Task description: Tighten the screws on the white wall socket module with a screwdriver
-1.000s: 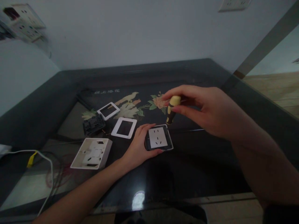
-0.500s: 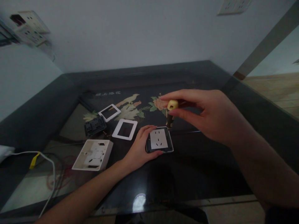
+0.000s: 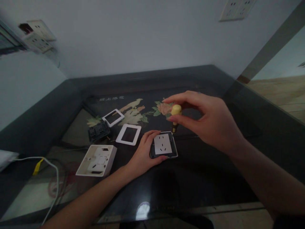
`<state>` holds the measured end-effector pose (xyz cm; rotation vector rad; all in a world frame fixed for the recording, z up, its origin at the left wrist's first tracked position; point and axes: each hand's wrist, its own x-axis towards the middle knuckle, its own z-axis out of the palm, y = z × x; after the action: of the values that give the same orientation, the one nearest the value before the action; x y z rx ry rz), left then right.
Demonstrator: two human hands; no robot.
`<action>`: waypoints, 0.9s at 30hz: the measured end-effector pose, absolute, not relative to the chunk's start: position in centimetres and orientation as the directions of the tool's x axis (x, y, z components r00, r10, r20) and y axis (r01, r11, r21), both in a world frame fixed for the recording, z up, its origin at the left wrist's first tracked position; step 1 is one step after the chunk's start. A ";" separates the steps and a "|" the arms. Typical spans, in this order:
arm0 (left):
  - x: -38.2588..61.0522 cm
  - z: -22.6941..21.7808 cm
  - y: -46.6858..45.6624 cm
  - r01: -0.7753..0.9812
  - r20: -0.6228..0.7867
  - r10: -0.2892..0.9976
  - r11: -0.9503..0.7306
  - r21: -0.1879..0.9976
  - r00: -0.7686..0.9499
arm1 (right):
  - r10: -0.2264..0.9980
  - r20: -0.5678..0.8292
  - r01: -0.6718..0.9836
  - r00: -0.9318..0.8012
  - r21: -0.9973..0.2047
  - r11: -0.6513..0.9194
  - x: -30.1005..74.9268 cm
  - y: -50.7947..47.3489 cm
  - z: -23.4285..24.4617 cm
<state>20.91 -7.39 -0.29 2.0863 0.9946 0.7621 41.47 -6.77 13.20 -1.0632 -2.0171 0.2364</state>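
The right hand has sunk a little since a second ago, and less of the screwdriver shows beneath its fingers: mostly the yellow cap now, with a short dark stub below it. The left hand has not shifted from the socket.

The right hand is curled round the screwdriver, pinching the cap between thumb and fingertips, the other fingers loosely bent. The tool stands nearly upright, its lower end at the socket's far right corner; whether the tip sits in anything there I cannot tell. The left hand is half closed on the socket, fingers over the far edge and thumb along the near edge, pressing it flat on the glossy dark table.

Left of that hand lie a white frame, a second frame beyond it, a black insert and an open white back box.

The risk I see is slipping. The grip on the cap is light and high, so a hard push could send the tip skating off the corner towards the left fingers beside it. The polished top could also let the socket slide if the left hand eases
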 end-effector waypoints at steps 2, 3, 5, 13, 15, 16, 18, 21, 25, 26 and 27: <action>20.9 -0.3 -7.4 0.413 0.202 0.822 -0.461 0.786 0.533 | 0.804 0.492 0.545 -0.335 -0.594 0.591 41.9 -6.7 13.5; 20.9 -0.3 -7.4 0.411 0.203 0.821 -0.461 0.786 0.533 | 0.813 0.459 0.533 -0.358 -0.615 0.582 42.1 -6.6 13.7; 20.9 -0.3 -7.4 0.408 0.209 0.820 -0.466 0.785 0.533 | 0.801 0.452 0.556 -0.392 -0.577 0.598 42.4 -6.5 13.8; 20.9 -0.2 -7.5 0.405 0.209 0.817 -0.468 0.785 0.538 | 0.659 0.692 0.699 -0.296 -0.313 0.643 41.4 -6.5 12.4; 20.9 -0.2 -7.5 0.409 0.212 0.815 -0.473 0.780 0.538 | 0.676 0.674 0.688 -0.297 -0.340 0.641 41.3 -6.6 12.6; 20.9 -0.2 -7.5 0.412 0.212 0.815 -0.475 0.777 0.539 | 0.694 0.654 0.677 -0.300 -0.367 0.639 41.3 -6.7 12.7; 20.9 -0.2 -7.5 0.417 0.210 0.816 -0.474 0.775 0.538 | 0.739 0.594 0.642 -0.316 -0.440 0.628 41.5 -6.7 13.1; 20.9 -0.2 -7.4 0.419 0.200 0.819 -0.465 0.780 0.537 | 0.783 0.493 0.585 -0.380 -0.527 0.616 41.9 -6.6 13.5; 20.9 -0.3 -7.4 0.415 0.210 0.814 -0.476 0.776 0.541 | 0.694 0.606 0.617 -0.388 -0.389 0.684 41.7 -6.6 12.9; 20.8 -0.3 -7.4 0.415 0.213 0.814 -0.478 0.774 0.541 | 0.664 0.651 0.645 -0.367 -0.337 0.686 41.4 -6.7 12.7; 20.8 -0.2 -7.4 0.416 0.212 0.815 -0.477 0.774 0.540 | 0.641 0.685 0.670 -0.345 -0.299 0.680 41.2 -6.7 12.4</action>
<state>20.83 -7.39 -0.23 2.1020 0.9899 0.7595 41.22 -6.70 12.39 -1.0067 -2.0654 -0.0438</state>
